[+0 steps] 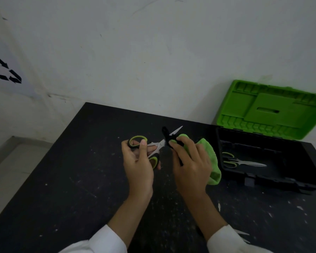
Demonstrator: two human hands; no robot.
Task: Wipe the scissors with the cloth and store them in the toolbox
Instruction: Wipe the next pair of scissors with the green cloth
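Observation:
My left hand (138, 161) grips the green and black handles of a pair of scissors (158, 144) held above the black table, blades spread open and pointing to the upper right. My right hand (190, 161) holds a green cloth (211, 159) against the blades, together with a black part that may be a blade cover or the cloth's dark edge. One silver blade tip sticks out above the cloth. The toolbox (263, 178) stands open at the right, its black base holding a second pair of scissors (243, 162).
The toolbox's green lid (270, 108) leans back against the white wall. The black table (62, 179) is speckled with white flecks, and its left edge drops to a pale floor. Scissor tips (243, 232) poke out near my right sleeve.

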